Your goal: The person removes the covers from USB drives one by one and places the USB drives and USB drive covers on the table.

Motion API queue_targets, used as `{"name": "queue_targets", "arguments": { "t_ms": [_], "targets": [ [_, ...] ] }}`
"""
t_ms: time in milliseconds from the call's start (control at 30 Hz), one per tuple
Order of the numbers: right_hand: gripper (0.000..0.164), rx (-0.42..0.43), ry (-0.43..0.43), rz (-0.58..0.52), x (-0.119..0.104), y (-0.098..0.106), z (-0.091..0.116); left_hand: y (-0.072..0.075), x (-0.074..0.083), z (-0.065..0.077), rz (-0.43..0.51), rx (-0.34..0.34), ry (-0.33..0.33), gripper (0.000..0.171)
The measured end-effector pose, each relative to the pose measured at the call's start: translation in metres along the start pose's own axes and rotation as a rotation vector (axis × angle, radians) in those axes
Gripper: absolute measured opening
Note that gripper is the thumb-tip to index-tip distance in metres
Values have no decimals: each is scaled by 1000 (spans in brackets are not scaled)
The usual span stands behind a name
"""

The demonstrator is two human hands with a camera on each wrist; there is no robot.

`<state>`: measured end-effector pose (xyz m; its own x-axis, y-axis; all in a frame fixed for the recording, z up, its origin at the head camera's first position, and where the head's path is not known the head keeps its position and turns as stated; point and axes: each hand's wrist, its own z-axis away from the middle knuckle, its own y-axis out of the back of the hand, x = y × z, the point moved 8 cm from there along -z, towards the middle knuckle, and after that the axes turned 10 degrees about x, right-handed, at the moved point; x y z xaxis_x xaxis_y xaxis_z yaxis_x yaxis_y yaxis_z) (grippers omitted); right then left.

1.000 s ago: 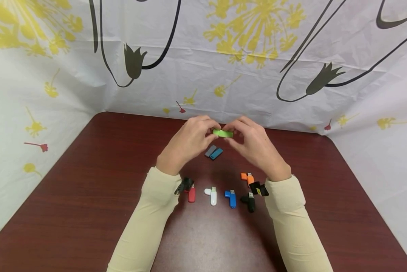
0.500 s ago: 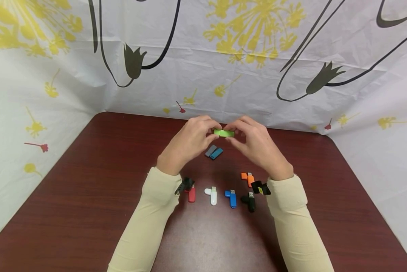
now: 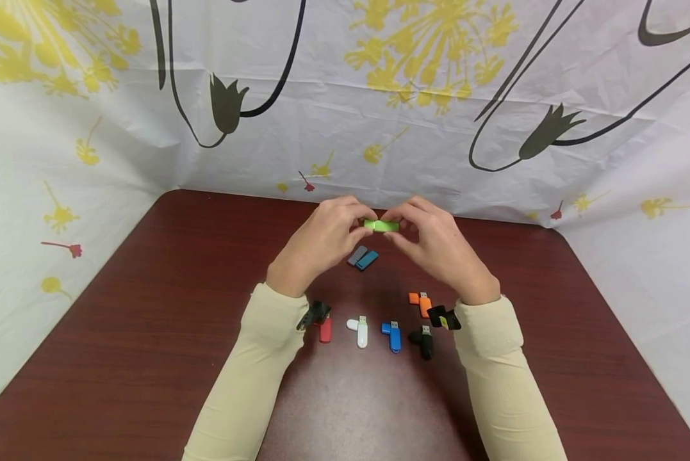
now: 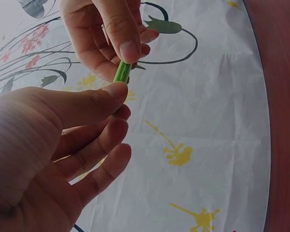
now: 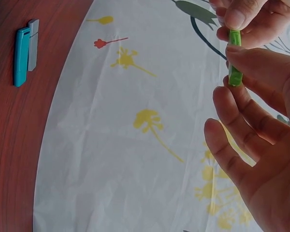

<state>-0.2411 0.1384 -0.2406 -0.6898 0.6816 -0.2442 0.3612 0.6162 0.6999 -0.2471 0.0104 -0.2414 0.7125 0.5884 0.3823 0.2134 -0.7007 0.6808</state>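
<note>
A small lime-green USB stick (image 3: 386, 226) is held up over the far part of the table, lying roughly level between both hands. My left hand (image 3: 326, 238) pinches its left end between thumb and fingertips, and my right hand (image 3: 439, 246) pinches the right end. A thin seam crosses the stick near the left fingertips in the head view. Seen from the left wrist, a short stretch of green stick (image 4: 122, 72) shows between the two thumbs. From the right wrist, the green stick (image 5: 235, 77) passes under my right thumb, its end poking out below.
A grey USB stick (image 3: 357, 255) and a teal one (image 3: 367, 260) lie side by side below the hands. Uncapped USB sticks with caps beside them lie nearer: red (image 3: 325, 331), white (image 3: 362, 335), blue (image 3: 394, 339), black (image 3: 426, 344), orange (image 3: 425, 307). A patterned white sheet (image 3: 321, 121) hangs behind the table.
Both hands keep their pinch on the green USB stick. The stick and the right hand have shifted very slightly to the right, and its two parts look more in line.
</note>
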Motion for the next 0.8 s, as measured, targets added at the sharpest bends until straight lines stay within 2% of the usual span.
{"name": "queue_targets", "arguments": {
  "t_ms": [800],
  "targets": [
    [20,-17,-10,-1,3,1,0,-3,0,0,10,-3,19,23]
  ]
}}
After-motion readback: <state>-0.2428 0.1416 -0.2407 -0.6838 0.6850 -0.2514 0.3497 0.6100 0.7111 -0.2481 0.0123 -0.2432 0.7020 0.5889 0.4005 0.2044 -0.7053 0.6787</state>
